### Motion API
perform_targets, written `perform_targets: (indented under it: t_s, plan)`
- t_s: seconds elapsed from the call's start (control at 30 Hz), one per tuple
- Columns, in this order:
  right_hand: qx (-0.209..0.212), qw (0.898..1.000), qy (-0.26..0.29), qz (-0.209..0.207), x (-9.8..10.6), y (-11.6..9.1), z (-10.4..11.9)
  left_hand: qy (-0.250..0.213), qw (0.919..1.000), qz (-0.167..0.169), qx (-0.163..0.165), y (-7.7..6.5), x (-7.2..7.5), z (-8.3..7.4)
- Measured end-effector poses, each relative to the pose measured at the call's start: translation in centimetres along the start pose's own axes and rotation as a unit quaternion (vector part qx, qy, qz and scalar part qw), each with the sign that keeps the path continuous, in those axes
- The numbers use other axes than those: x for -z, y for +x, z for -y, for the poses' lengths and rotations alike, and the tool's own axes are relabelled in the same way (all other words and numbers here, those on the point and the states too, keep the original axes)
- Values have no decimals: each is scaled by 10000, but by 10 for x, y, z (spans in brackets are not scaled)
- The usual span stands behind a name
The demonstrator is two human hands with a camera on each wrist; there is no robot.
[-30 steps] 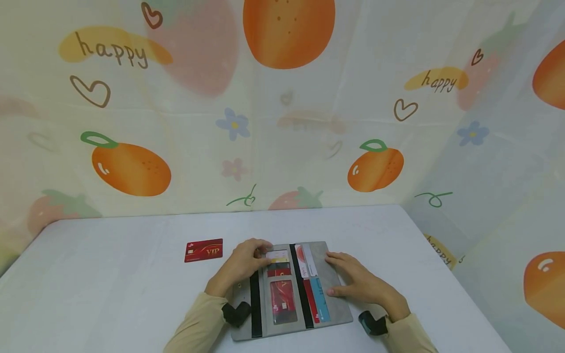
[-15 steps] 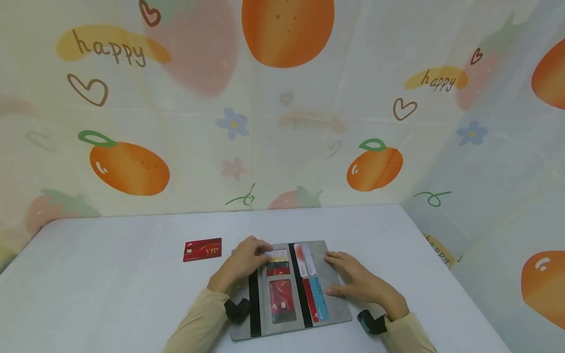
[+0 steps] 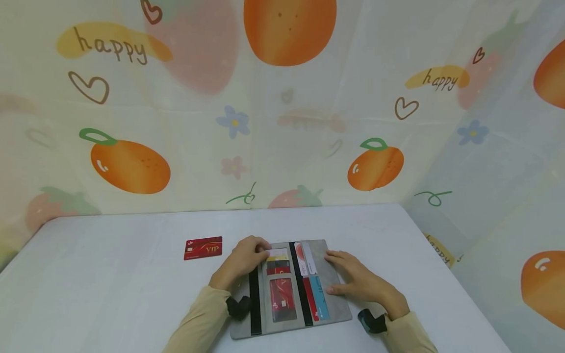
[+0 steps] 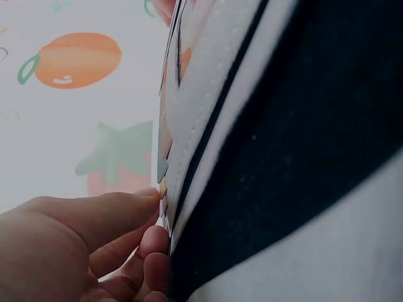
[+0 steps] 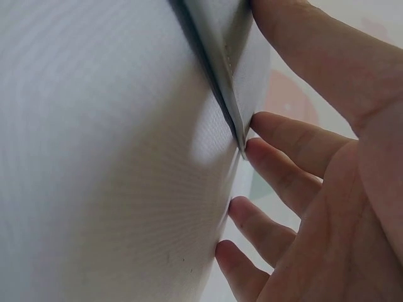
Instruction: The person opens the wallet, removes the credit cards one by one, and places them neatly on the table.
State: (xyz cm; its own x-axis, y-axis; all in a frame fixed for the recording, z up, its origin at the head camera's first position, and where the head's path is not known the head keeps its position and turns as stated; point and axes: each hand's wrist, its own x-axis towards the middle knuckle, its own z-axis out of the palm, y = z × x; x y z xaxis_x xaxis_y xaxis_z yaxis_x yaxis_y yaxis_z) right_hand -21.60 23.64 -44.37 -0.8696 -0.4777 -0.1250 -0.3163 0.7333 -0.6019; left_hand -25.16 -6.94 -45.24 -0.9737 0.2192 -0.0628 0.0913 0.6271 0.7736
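**Slipping was your chief risk**

The gray wallet (image 3: pixel 339 309) lay open before you, flat on the counter (image 3: pixel 110 294). Your right hand (image 3: pixel 359 283) was spread at its right edge, thumb on the panel; too light a press there could have let the wallet skid. Your left hand (image 3: pixel 242 259) had thumb and fingers bent in beside the upper pocket card (image 3: pixel 278 254); whether they pinched it could not be told. A sideways tug might have snagged or bent that card. Beyond, left of the wallet, the red VIP card (image 3: pixel 203 248) lay loose, where a leftward sweep could have knocked it. Open room stretched left and behind, up to the counter's far edge and the patterned cloth (image 3: pixel 304 162).
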Motion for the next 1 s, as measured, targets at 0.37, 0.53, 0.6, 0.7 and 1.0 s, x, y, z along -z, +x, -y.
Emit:
perform_targets:
  t_s: [0.37,0.53,0.6,0.7,1.0]
  plan:
    - [-112,9999,94,28,1,-1,2,27,9999,-73,77,2,1,-2]
    - [-126,9998,113,37,1,-1,2,50,9999,-66,58,1,1,-2]
    - [-110,9999,124,37,1,-1,2,64,10000,-45,46,1,1,-2]
    - [-118,9998,125,37,0,-1,2,66,10000,-18,18,0,2,-2]
    - [-108,9999,97,33,1,-1,2,36,10000,-11,60,1,2,-3]
